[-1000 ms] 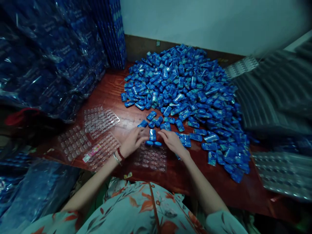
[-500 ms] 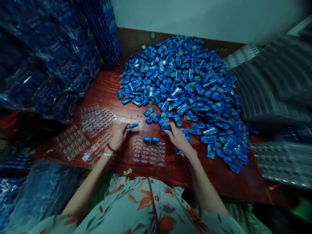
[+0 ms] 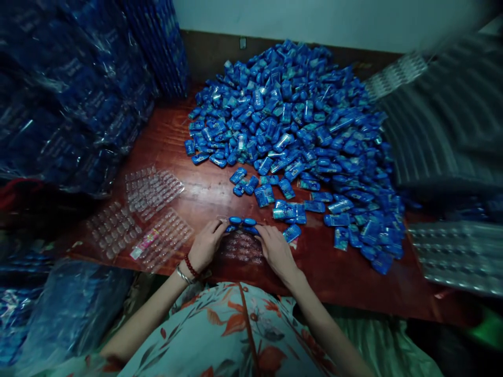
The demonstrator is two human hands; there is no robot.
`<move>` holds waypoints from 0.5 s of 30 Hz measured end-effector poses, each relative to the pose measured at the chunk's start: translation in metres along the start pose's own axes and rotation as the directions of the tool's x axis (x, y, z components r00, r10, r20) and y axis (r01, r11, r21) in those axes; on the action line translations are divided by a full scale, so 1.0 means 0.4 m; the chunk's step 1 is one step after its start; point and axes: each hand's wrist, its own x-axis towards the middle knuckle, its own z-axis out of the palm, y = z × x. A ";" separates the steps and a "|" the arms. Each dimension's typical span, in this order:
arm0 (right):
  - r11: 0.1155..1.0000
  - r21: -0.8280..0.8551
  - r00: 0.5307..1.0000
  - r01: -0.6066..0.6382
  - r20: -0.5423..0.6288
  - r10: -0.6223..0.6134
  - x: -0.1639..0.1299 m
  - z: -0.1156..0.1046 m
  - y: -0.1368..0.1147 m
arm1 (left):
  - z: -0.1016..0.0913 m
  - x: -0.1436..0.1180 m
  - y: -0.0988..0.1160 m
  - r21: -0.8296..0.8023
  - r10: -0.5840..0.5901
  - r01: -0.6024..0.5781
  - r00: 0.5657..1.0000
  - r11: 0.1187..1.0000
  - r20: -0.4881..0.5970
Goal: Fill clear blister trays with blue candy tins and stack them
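In front of me on the table lies a clear plastic blister tray [image 3: 240, 253] with rows of pockets. Two small blue packets stand on edge in its far row, the left one [image 3: 236, 220] beside the right one [image 3: 249, 222]. Just nearer, my left hand [image 3: 207, 245] has its fingers closed on a blue packet [image 3: 232, 228] at the tray. Opposite it, my right hand [image 3: 277, 252] grips another blue packet [image 3: 250, 230]. Fingers partly cover both held packets and the tray's sides.
A big heap of blue packets [image 3: 283, 115] covers the table's back and right. Spare clear trays [image 3: 153, 191] lie at left, one under a pink label [image 3: 145, 243]. Plastic-wrapped blue stacks [image 3: 66, 94] rise at far left; stacked trays [image 3: 456, 256] stand at right.
Both hands have come inward over the tray, each bringing a blue packet against it just nearer than the far row. The view has shifted slightly.
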 end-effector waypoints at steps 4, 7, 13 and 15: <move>0.958 -0.239 0.981 0.159 0.146 -0.126 0.008 -0.006 -0.015 | -0.012 0.015 0.020 0.116 0.016 -0.038 0.982 0.993 0.191; 0.922 -0.306 0.960 0.237 0.219 -0.174 0.033 -0.018 -0.039 | -0.013 0.030 0.045 0.217 0.021 -0.086 0.958 0.972 0.285; 0.873 -0.354 0.906 0.336 0.374 -0.197 0.084 -0.034 -0.077 | 0.013 0.046 0.097 0.454 0.083 -0.257 0.926 0.853 0.369; 0.878 -0.344 0.895 0.332 0.409 -0.178 0.088 -0.037 -0.081 | 0.019 0.046 0.098 0.463 0.117 -0.293 0.921 0.837 0.372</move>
